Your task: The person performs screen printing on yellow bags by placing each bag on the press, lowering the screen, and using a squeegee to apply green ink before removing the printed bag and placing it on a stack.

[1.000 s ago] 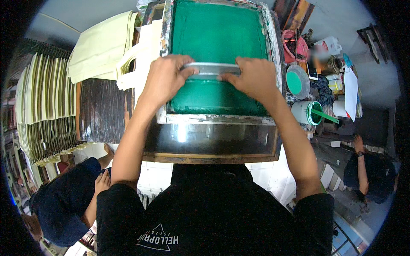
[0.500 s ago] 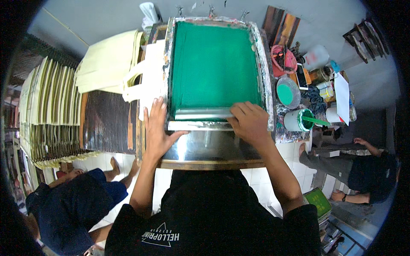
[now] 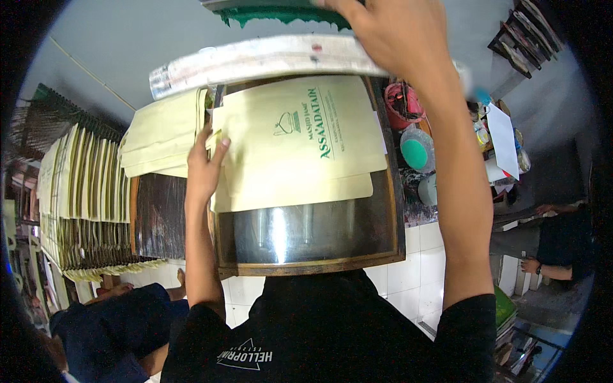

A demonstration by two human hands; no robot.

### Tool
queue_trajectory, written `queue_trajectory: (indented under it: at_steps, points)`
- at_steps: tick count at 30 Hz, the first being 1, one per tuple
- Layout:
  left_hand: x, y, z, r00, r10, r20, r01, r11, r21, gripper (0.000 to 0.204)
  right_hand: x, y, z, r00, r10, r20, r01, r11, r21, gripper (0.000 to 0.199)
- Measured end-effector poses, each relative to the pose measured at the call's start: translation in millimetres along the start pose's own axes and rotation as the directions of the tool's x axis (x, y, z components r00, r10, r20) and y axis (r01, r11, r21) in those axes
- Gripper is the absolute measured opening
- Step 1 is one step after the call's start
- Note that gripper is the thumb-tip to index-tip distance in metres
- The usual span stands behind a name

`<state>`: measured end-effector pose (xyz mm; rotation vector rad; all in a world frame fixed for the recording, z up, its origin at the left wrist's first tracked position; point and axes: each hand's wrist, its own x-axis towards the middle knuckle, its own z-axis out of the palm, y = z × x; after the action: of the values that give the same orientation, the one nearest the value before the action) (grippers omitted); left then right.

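A pale yellow cloth bag [image 3: 255, 153] with a green print lies flat on the dark, glossy printing board [image 3: 306, 242]. My left hand [image 3: 205, 166] is at the bag's left edge, with a fold of cloth between thumb and forefinger. Above the board's far part, the screen frame [image 3: 262, 60] is tilted up, its pale front rail towards me. Beyond that rail a squeegee [image 3: 281, 16] carries thick green ink along its edge. My right hand [image 3: 399, 32] reaches over the rail's right end, its fingers closed at the squeegee; the fingertips are partly cut off by the picture's top.
A stack of yellow bags [image 3: 166, 131] lies left of the board, and many more hang on a rack [image 3: 83, 179]. To the right are a red bucket [image 3: 402, 108], a bowl of green ink [image 3: 415, 153] and a tub [image 3: 428, 189]. Other people are at both sides.
The screen frame has swung up off the board, uncovering the printed bag. My right hand has moved far up with the squeegee; my left hand has gone from the frame's corner to the bag's edge.
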<state>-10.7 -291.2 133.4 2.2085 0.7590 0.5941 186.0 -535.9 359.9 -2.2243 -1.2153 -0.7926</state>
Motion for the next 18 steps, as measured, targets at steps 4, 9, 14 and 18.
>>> queue_trajectory:
  at_steps: [4,9,14,18]
  points:
    - [3.3,-49.4,28.7,0.991,0.075,0.114,-0.121,0.872,0.475,0.072,34.8,18.4,2.3,0.993,-0.074,-0.093,0.065,0.993,-0.096,0.035]
    - [22.3,-44.4,22.0,0.934,-0.173,0.313,0.002,0.877,0.480,0.066,71.1,34.0,5.1,0.993,-0.066,-0.095,0.058,0.995,-0.082,0.038]
    - [21.9,-75.6,-38.7,0.965,-0.259,-0.050,0.259,0.897,0.359,0.055,92.1,50.9,7.9,0.996,-0.068,-0.058,0.059,0.986,-0.153,0.042]
    - [13.4,-109.8,-88.6,0.910,-0.045,-0.412,0.348,0.623,0.700,0.066,105.2,46.4,8.2,0.997,-0.053,-0.056,0.045,0.988,-0.145,0.044]
